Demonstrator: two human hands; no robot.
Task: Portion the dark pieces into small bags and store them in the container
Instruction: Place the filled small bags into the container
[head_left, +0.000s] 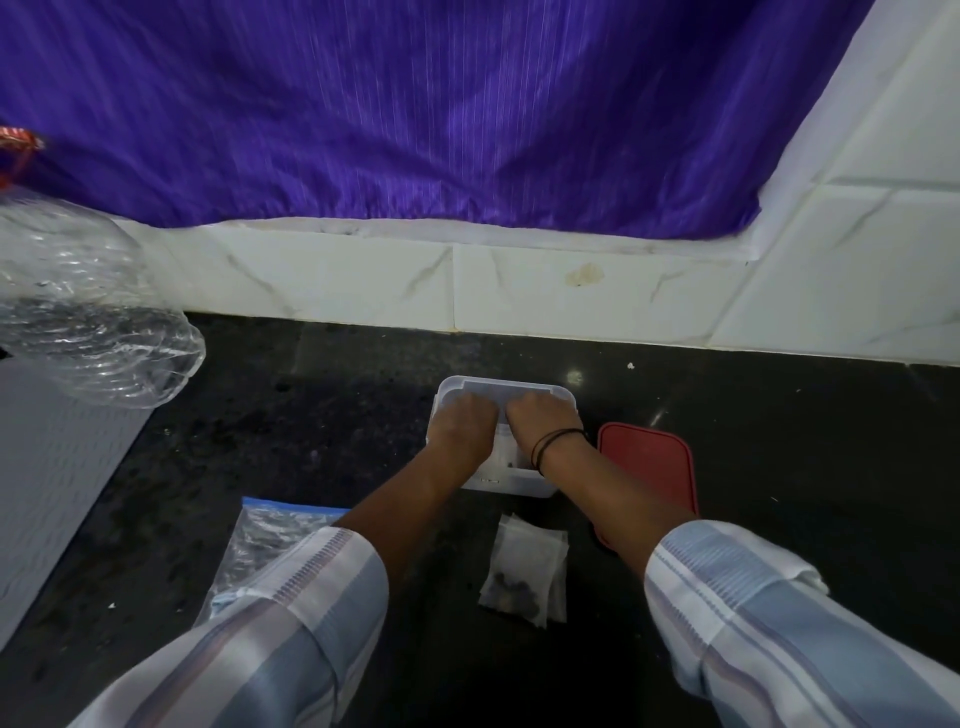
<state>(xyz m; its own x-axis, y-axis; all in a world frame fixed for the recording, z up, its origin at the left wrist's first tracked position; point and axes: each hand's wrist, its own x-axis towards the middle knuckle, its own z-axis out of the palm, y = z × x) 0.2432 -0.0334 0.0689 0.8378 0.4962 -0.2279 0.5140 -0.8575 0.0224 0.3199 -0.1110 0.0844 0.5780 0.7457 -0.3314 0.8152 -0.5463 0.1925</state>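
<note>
A white plastic container (524, 486) stands on the black counter. Both hands reach into it from above. My left hand (460, 421) and my right hand (543, 415) press down, fingers curled, on a small clear bag (506, 449) with a few dark pieces lying inside the container. Whether the fingers grip the bag or only press it is hidden. Near me a small stack of filled small bags (524, 571) holds dark pieces. A blue-topped zip bag (270, 535) with dark pieces lies at the left, partly under my left sleeve.
The red lid (649, 467) lies right of the container. A large crumpled clear plastic bag (88, 312) sits on a grey surface (52, 478) at the left. White tiled wall and a purple curtain (415, 104) stand behind the counter.
</note>
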